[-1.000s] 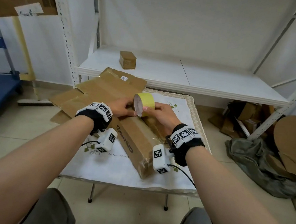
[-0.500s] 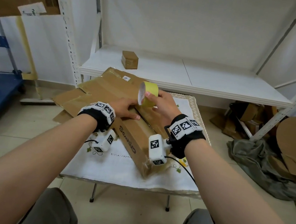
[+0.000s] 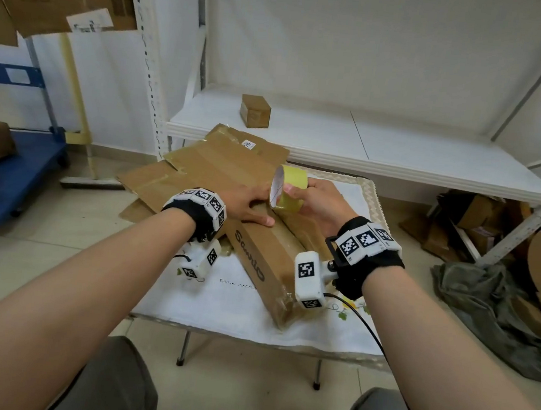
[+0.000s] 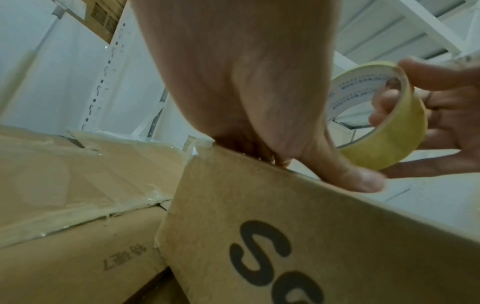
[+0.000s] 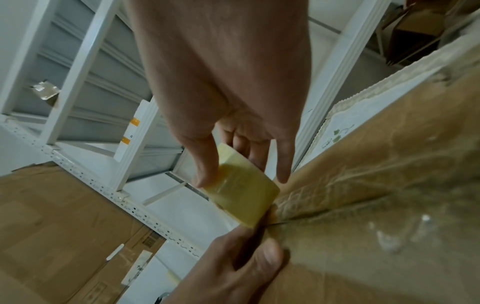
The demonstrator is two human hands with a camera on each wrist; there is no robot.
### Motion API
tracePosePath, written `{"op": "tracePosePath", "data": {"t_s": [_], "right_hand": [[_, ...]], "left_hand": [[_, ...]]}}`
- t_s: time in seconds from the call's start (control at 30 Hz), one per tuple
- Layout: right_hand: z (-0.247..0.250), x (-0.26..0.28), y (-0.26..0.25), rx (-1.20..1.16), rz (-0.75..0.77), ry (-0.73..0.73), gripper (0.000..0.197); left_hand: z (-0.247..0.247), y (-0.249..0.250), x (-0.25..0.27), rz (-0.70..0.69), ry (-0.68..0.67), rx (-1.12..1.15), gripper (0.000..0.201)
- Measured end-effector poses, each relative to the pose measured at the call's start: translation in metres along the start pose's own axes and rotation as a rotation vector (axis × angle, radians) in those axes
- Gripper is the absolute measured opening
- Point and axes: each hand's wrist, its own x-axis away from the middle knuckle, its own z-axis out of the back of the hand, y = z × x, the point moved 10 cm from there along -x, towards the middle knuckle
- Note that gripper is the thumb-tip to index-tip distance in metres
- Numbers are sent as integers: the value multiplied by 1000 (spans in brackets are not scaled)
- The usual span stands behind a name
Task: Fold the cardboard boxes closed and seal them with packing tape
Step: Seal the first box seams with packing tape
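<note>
Head view: my right hand (image 3: 321, 203) is gripping the yellow tape roll (image 3: 289, 186), holding it just above the far end of the long cardboard box (image 3: 270, 258) lying on the bench (image 3: 218, 303). My left hand (image 3: 246, 204) is lying flat beside the roll, fingers straight, pressing on the box top. Flattened cardboard (image 3: 206, 171) is lying beyond the left hand.

Left wrist view: thumb (image 4: 345, 174) is pressing on the box edge (image 4: 298, 226), with the roll (image 4: 384, 131) just right.

Right wrist view: thumb (image 5: 205, 164) and fingers are curling round the roll (image 5: 241, 195), directly over the box's taped seam (image 5: 363, 195).
</note>
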Motion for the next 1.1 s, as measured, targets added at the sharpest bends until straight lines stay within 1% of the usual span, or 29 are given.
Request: {"op": "tracePosePath", "data": {"t_s": [0.03, 0.17, 0.23, 0.3, 0.37, 0.47, 0.5, 0.57, 0.7, 0.8, 0.83, 0.97, 1.03, 1.1], "right_hand": [[0, 2, 3, 8, -10, -12, 32], [2, 7, 13, 5, -24, -50, 34], [1, 9, 18, -20, -27, -66, 36], [1, 12, 20, -40, -26, -78, 37], [-1, 14, 21, -59, -13, -93, 37], [-6, 14, 23, -51, 4, -114, 50], [-7, 13, 24, -52, 8, -117, 50], [-7, 13, 25, -50, 22, -113, 42], [-5, 15, 26, -10, 30, -161, 36], [-1, 20, 25, 47, 28, -185, 28], [1, 22, 24, 58, 22, -196, 28], [8, 21, 26, 142, 9, -236, 36], [9, 22, 28, 127, 0, -234, 35], [10, 22, 30, 86, 2, -219, 33]], "left_hand": [[-2, 0, 1, -8, -19, -6, 80], [-2, 4, 2, -50, -63, 20, 105], [-4, 9, 3, -94, -101, 19, 112], [-7, 15, 4, -152, -127, -37, 117], [-8, 17, 6, -179, -149, -99, 130], [-11, 11, 5, -147, -172, -211, 141], [-11, 9, 5, -141, -165, -254, 143], [-12, 9, 3, -153, -129, -316, 144], [-13, 8, 2, -160, -110, -318, 141], [-11, 10, 3, -173, -92, -317, 138], [-11, 10, 3, -168, -94, -318, 138], [-12, 6, 1, -142, -106, -338, 139], [-14, 3, 1, -142, -104, -339, 140], [-13, 3, 3, -130, -100, -324, 136]]}}
